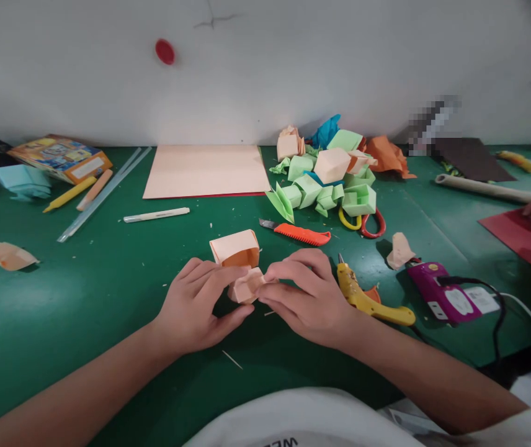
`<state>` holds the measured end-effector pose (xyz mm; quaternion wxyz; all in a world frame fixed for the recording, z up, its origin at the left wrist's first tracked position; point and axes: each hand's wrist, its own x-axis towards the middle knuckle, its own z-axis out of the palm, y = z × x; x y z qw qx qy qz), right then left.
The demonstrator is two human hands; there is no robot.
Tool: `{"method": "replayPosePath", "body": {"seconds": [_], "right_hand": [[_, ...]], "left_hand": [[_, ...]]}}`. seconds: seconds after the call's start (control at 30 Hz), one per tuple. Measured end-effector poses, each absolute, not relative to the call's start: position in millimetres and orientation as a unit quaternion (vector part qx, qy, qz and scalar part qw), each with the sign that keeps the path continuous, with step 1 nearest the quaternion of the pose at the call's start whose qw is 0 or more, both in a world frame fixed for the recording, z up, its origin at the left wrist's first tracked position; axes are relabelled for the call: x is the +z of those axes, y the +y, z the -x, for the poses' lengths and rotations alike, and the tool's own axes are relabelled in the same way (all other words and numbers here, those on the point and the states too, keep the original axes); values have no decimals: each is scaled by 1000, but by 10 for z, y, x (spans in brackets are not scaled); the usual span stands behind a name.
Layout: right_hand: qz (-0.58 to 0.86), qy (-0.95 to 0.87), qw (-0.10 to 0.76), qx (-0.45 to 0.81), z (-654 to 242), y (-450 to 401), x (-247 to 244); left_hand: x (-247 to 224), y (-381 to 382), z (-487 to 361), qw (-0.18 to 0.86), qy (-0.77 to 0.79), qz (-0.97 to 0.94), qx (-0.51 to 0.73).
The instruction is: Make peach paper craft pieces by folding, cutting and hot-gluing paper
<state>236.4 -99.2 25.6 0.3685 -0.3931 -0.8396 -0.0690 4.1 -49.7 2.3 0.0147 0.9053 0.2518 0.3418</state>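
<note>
A folded paper [247, 288] was held between the hands over the table [107, 310]: its left side was pinched by the left hand [206, 305], thumb and fingers slightly parted around it, and its right edge was gripped by the bent fingertips of the right hand [309, 295], while a box [235, 246] was placed just behind, near a cutter [300, 234]

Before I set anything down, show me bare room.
Mostly bare: between the left hand and the leftmost paper scrap, and between the scissors and the tube. Crowded: the paper pile behind the knife, and around the glue gun by the right hand.
</note>
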Motion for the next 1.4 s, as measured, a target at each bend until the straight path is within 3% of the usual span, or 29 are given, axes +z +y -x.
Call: {"method": "replayPosePath", "body": {"seconds": [1.4], "right_hand": [[408, -834, 367, -55, -2401, -1006, 195]], "left_hand": [[35, -511, -41, 9, 278, -894, 353]]}}
